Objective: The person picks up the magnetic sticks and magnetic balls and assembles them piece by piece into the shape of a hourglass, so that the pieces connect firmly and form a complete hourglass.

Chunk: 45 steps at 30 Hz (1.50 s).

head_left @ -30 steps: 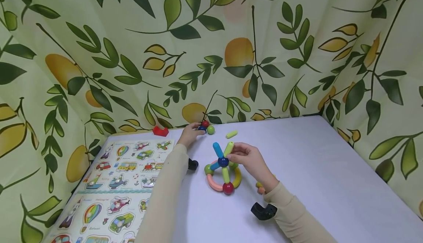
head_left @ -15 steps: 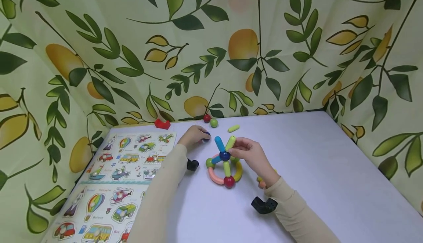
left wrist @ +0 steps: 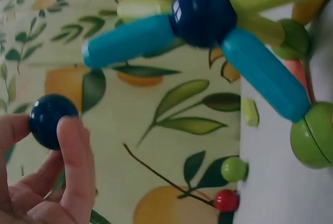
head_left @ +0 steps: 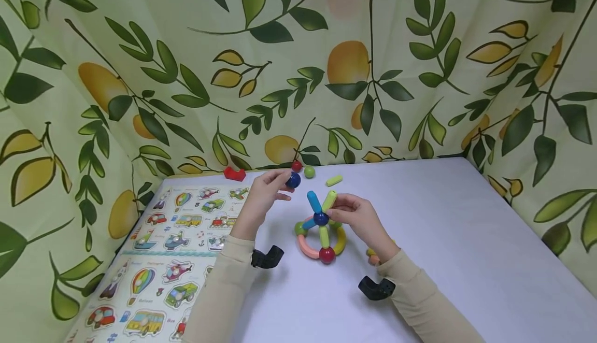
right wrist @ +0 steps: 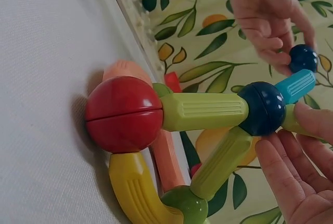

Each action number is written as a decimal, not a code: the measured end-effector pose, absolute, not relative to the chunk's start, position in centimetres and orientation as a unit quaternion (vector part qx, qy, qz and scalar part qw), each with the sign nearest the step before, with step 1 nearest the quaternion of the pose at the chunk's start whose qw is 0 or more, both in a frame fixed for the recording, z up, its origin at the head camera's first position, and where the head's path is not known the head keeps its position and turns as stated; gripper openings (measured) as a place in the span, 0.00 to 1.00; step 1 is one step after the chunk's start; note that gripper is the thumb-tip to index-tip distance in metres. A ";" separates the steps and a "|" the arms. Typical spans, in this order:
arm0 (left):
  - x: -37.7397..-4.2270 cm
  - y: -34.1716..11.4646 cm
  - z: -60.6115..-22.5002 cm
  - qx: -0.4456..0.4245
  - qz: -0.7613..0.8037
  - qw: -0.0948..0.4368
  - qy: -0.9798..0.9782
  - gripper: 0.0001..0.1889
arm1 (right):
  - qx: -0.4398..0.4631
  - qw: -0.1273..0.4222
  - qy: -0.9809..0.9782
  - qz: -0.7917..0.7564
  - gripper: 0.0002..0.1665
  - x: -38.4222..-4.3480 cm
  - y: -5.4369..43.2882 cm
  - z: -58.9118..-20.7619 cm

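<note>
My left hand (head_left: 263,198) pinches a loose dark blue ball (head_left: 293,180) between thumb and fingertips, raised above the table left of a magnetic stick-and-ball structure (head_left: 324,237). That structure has a ring of curved pink and yellow rods joined by red and green balls. Straight rods rise from it to a dark blue top ball (right wrist: 264,108). From the top ball a blue rod (head_left: 314,201) and a light green rod (head_left: 330,199) point upward. My right hand (head_left: 356,216) pinches the light green rod near its base. The held ball is apart from the rods.
A red ball (head_left: 296,166), a green ball (head_left: 309,172) and a loose light green rod (head_left: 333,181) lie at the table's back edge. A red piece (head_left: 234,174) is behind the picture puzzle board (head_left: 140,252) at left. Yellow and orange pieces (head_left: 373,258) are partly hidden by my right wrist.
My left hand has picked up the blue ball from beside the red and green balls and lifted it toward me. My right hand stays on the light green rod.
</note>
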<state>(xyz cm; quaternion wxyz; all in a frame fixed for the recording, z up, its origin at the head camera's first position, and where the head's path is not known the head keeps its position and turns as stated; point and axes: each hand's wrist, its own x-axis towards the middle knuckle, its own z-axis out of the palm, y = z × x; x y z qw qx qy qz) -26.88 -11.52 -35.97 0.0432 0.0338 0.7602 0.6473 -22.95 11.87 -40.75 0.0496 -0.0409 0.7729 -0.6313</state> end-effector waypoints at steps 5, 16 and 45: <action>-25.7 -10.8 -35.1 0.057 0.622 -0.015 0.780 0.17 | -0.047 0.046 0.771 -0.634 0.23 -23.2 11.5 -40.6; -25.2 -9.4 -35.3 0.103 0.590 -0.029 0.800 0.19 | -0.108 0.106 0.815 -0.559 0.32 -26.1 14.5 -38.9; -24.2 -9.9 -36.5 0.116 0.594 0.014 0.796 0.22 | -0.158 0.168 0.914 -0.332 0.28 -42.5 9.2 -42.9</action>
